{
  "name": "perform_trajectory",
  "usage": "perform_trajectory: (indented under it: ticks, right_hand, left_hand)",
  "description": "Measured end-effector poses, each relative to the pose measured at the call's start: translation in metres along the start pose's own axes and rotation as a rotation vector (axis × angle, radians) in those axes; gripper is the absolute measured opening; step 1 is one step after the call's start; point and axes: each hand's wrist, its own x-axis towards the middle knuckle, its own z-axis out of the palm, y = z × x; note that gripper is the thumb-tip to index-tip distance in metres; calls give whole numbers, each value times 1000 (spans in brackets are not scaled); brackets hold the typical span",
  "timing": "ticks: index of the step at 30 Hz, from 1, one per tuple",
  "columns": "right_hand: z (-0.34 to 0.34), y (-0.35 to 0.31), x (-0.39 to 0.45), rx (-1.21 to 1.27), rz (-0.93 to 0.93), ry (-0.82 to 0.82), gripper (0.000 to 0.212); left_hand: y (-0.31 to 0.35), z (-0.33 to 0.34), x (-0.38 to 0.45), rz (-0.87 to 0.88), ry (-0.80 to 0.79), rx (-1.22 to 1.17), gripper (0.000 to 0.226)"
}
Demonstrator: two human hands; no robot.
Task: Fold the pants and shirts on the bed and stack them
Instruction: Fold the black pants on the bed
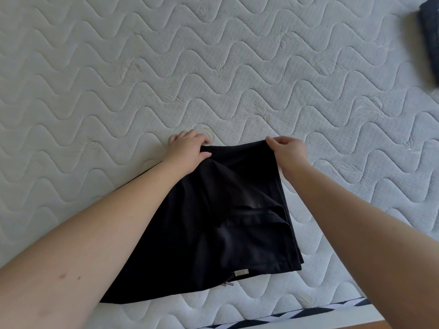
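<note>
A black pair of pants point(213, 229) lies partly folded on the white quilted mattress point(213, 67), near its front edge. A small grey tag and drawstring tips show at its near hem. My left hand point(190, 148) grips the far left corner of the folded cloth. My right hand point(288, 148) pinches the far right corner. Both corners are raised slightly off the mattress, and the cloth sags between them. A dark folded garment point(430, 41) rests at the far right edge of the view.
The mattress stretches wide to the left and beyond my hands. Its front edge point(297, 314) with a black-and-white trim runs along the bottom right, with a strip of wooden floor point(356, 325) below it.
</note>
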Motion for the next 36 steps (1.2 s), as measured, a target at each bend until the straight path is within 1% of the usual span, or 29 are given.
perform_trajectory:
  ticks: [2,4,6,7,9,10,11,12,13,15,18,19,20,21,22,24,25,26,27,30,32,36]
  right_hand:
    - [-5,2,-4,-30,-29,-45,14]
    - [-11,3,-10,-75,-48,-88,17]
    - [-20,6,-16,-186,-87,-93,22]
    - [-24,10,-20,-250,-127,-67,22]
    - [-28,19,-31,-316,-222,12,18]
    - [-28,22,-39,-315,-279,11,14]
    - [-26,24,-48,-305,-347,-36,9]
    - [-22,27,-57,-300,-425,-117,7]
    - [-17,31,-68,-324,-514,-204,13]
    - [-2,44,-90,-474,-687,-333,34]
    - [19,64,-115,-744,-869,-414,71]
    - [24,70,-118,-834,-901,-438,78]
    - [28,74,-120,-916,-920,-431,80]
    - [31,77,-119,-973,-932,-389,77]
    - [33,77,-118,-989,-940,-316,65]
    - [34,77,-114,-880,-977,-134,30]
    - [34,76,-111,-779,-966,-80,18]
    - [33,73,-108,-665,-904,-73,13]
    - [30,69,-105,-541,-799,-90,13]
    - [15,48,-86,-157,-411,-101,22]
    - [5,35,-66,-61,-269,-43,21]
    - [-10,18,-29,31,-145,68,16]
  left_hand:
    - [3,0,5,-46,19,-1,13]
    - [4,1,7,-74,60,5,5]
    - [6,4,6,-80,120,-1,7]
    - [6,5,5,-62,163,-5,9]
    - [5,5,1,19,243,-69,18]
    - [4,3,-2,90,245,-124,24]
    - [2,0,-7,179,223,-162,31]
    - [-1,-3,-12,268,188,-169,37]
    - [-4,-5,-18,340,154,-154,41]
    - [-14,-6,-30,408,117,-91,49]
    - [-27,-4,-45,405,95,12,63]
    - [-29,-3,-48,397,89,41,65]
    - [-30,-3,-50,390,84,64,64]
    - [-30,-3,-51,382,82,80,58]
    - [-30,-2,-50,372,85,83,51]
    - [-27,-1,-47,343,114,49,31]
    - [-25,0,-44,328,138,25,21]
    - [-23,1,-41,313,162,8,14]
    - [-21,2,-37,292,186,-5,11]
    - [-13,4,-29,182,242,-83,13]
    - [-10,4,-24,133,265,-133,14]
    - [-10,2,-16,86,244,-126,26]
